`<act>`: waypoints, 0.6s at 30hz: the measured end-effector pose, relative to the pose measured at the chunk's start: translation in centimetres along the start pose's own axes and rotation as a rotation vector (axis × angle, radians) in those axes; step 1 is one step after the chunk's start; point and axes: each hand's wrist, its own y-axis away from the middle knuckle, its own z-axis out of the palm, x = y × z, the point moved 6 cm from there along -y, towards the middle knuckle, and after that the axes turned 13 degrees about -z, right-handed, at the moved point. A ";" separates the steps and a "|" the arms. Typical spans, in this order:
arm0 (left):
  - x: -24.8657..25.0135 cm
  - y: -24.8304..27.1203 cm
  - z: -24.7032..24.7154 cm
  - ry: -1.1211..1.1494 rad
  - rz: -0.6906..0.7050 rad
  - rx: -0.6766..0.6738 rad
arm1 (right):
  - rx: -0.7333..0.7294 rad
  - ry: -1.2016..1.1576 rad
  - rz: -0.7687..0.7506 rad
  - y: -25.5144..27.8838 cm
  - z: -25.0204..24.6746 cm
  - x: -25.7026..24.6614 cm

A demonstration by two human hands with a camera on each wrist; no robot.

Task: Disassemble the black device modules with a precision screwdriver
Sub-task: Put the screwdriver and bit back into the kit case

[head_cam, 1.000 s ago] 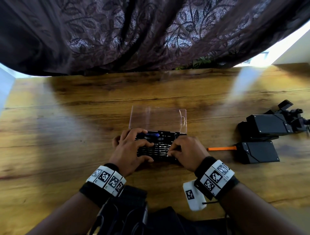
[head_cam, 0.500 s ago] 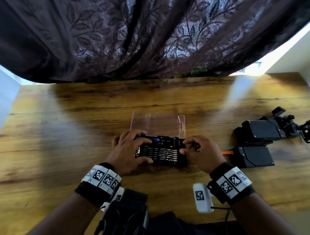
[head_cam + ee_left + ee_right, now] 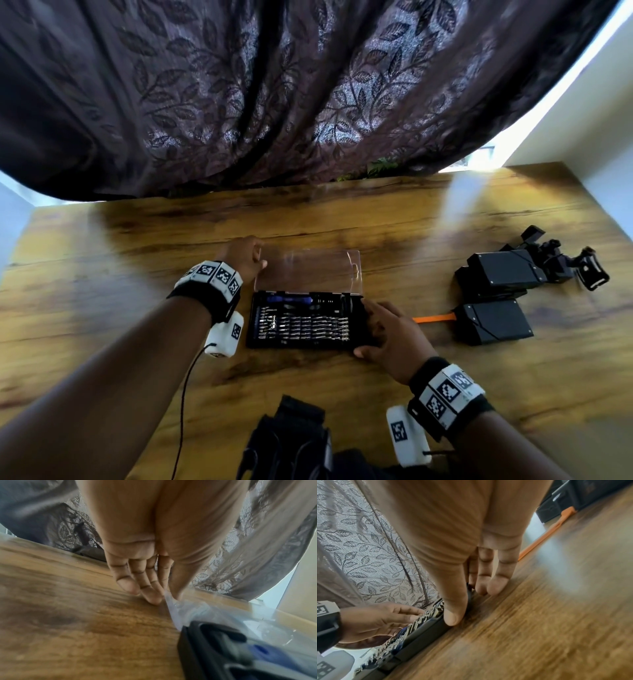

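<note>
An open black screwdriver kit (image 3: pixel 301 325) lies mid-table, its rows of bits and a blue-handled driver (image 3: pixel 289 300) showing. Its clear lid (image 3: pixel 308 270) is folded back flat. My left hand (image 3: pixel 253 257) reaches to the lid's far left corner; in the left wrist view my left hand (image 3: pixel 163 597) has straight fingers on the table and the thumb on the lid edge. My right hand (image 3: pixel 371 329) lies against the case's right end, thumb (image 3: pixel 452 618) at the near corner, fingers straight. Black device modules (image 3: pixel 500 274) (image 3: pixel 493 323) sit to the right, untouched.
An orange pry tool (image 3: pixel 433 318) lies between the kit and the nearer module. A black bracket assembly (image 3: pixel 555 260) lies attached behind the far module. A dark leaf-patterned curtain (image 3: pixel 274 102) hangs over the table's far edge. A black strap (image 3: pixel 294 442) lies at the near edge.
My left hand left the bit rows and went to the lid's far left corner. The right hand shifted from the case's upper right corner to lie along its right end.
</note>
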 end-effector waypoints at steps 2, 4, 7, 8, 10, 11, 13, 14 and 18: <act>0.2 -0.4 -0.1 -0.021 0.000 0.012 | 0.006 0.012 0.001 0.0 0.0 0.2; 0.4 -0.4 -0.6 -0.043 0.003 0.023 | 0.013 0.017 -0.005 -0.2 0.1 0.3; 0.1 0.6 -2.4 0.034 0.013 0.059 | 0.042 0.013 -0.010 -0.2 -0.1 0.3; 0.0 1.1 -3.2 0.059 0.026 0.077 | 0.046 0.014 -0.009 -0.2 -0.1 0.2; 0.0 3.1 -5.0 0.090 0.073 0.105 | 0.062 0.010 -0.013 -0.2 -0.2 0.0; 0.2 4.5 -5.8 0.123 0.095 0.108 | 0.070 0.013 -0.017 -0.2 -0.3 -0.1; 0.2 7.9 -6.9 0.194 0.135 0.096 | 0.084 0.018 -0.016 -0.1 -0.4 0.0; -0.1 9.7 -7.0 0.214 0.154 0.084 | 0.084 0.015 -0.014 0.0 -0.4 0.0; -2.2 14.2 -5.1 0.230 0.217 0.041 | 0.105 -0.075 -0.035 0.3 -1.0 -0.3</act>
